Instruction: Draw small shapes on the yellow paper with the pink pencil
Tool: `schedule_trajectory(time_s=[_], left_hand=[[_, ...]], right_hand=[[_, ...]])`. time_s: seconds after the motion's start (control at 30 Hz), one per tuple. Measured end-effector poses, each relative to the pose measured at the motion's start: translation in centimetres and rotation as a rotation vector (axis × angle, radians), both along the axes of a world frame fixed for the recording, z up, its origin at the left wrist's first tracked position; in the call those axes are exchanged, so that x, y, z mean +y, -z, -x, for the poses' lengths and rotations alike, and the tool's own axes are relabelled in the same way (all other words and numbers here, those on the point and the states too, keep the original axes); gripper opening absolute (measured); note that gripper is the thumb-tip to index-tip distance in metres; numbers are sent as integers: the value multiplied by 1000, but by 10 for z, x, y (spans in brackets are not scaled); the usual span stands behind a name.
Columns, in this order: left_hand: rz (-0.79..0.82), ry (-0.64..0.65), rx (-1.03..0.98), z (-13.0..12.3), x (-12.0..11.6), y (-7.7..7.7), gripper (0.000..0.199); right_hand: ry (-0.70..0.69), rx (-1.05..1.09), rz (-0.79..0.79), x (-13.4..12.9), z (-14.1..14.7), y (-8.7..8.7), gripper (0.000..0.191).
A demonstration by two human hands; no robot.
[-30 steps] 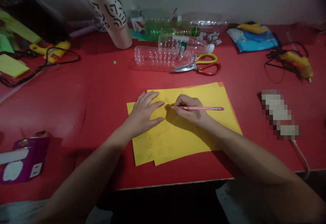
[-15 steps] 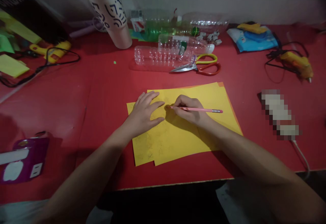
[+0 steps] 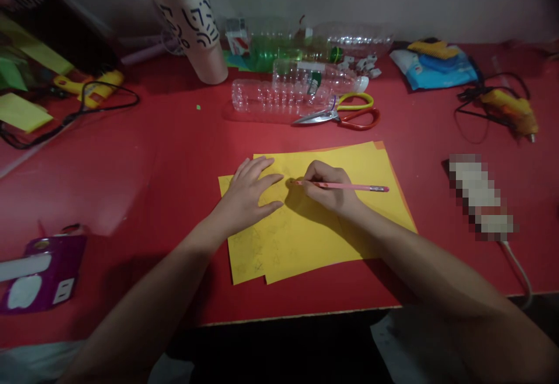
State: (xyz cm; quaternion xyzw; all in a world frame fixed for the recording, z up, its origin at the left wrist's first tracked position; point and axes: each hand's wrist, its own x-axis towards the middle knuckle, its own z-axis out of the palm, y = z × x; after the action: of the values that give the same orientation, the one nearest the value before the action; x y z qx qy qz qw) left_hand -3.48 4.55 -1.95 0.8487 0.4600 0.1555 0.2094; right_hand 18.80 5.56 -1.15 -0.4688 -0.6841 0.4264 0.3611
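Note:
Yellow sheets of paper (image 3: 305, 250) lie overlapped on the red table, with an orange edge showing at their right. Faint pencil marks are on their left part. My left hand (image 3: 248, 192) lies flat on the left side of the sheets, its fingers spread. A pink pencil (image 3: 353, 186) is pinched in my right hand (image 3: 329, 186), its tip down at the paper just right of my left fingertips and its eraser end pointing right.
Scissors (image 3: 321, 117) and clear plastic bottles (image 3: 279, 97) lie behind the paper. A tumbler (image 3: 192, 23) stands at the back left. Yellow glue guns with cords lie left (image 3: 102, 88) and right (image 3: 510, 110). A blurred-out object (image 3: 480, 197) with a cable is at the right.
My right hand has shifted slightly right with the pencil, whose eraser end has also moved right. My left hand rests at the same place on the paper.

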Motion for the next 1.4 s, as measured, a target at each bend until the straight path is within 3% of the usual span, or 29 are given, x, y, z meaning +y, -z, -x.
schedule_trajectory(time_s=[0.5,1.4], left_hand=[[15,3,5,0,0,-1,44],[-17,-2,-5,0,0,0,40]], right_hand=[[67,0,-4,1,-1,-1,13],[-30,-16,-18,-2,-2,0,10]])
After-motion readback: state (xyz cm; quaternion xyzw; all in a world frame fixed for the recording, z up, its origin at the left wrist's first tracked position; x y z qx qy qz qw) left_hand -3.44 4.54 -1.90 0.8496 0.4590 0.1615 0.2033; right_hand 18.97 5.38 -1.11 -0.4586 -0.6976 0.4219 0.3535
